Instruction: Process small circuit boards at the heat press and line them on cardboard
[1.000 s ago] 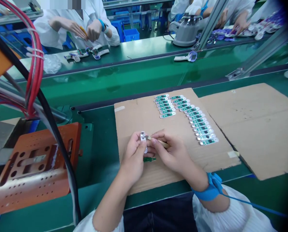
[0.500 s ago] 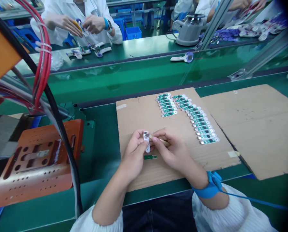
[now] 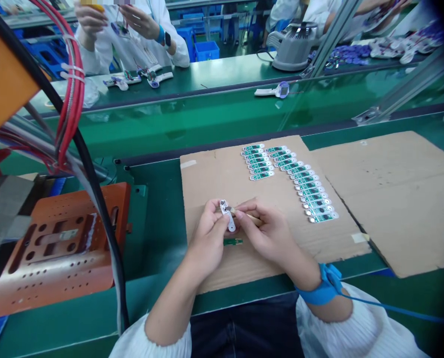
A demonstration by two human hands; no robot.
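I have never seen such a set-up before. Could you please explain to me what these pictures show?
There is no robot here: you see a person's own two hands. All the pictures come from one camera worn on that person's head, looking forward and down.

The left hand holds a small white piece. The right hand holds a thin pale tool, its tip close to that piece; contact is too small to judge.

Beneath lies a cardboard sheet, with lines of white strips carrying green boards and one loose green board.

At the left is a copper-coloured metal plate. Other people work further off.
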